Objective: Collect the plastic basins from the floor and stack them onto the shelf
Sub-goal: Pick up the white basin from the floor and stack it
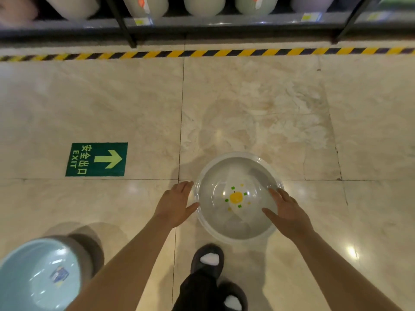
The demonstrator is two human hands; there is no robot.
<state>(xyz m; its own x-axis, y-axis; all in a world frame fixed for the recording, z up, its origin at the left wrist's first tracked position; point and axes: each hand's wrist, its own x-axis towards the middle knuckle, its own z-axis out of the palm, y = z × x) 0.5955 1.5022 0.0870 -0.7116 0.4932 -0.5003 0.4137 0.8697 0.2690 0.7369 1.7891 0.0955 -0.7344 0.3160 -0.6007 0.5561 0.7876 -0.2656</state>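
Observation:
A translucent white basin (238, 223) with a yellow and green sticker in its bottom stands upright on the floor just ahead of my feet. My left hand (175, 205) is at its left rim, fingers apart, the thumb touching the edge. My right hand (287, 212) lies over the right rim with spread fingers reaching inside; neither hand has closed on it. At the lower left a light blue basin (38, 277) sits nested in a grey one (89, 250). The shelf (224, 21) runs along the top and holds several pale basins (204, 4).
Yellow-black hazard tape (202, 53) marks the floor in front of the shelf. Black shelf posts (123, 21) stand at the left and right. A green exit sticker (96, 159) lies on the marble floor to the left. My feet in dark slippers (207, 259) are below the white basin.

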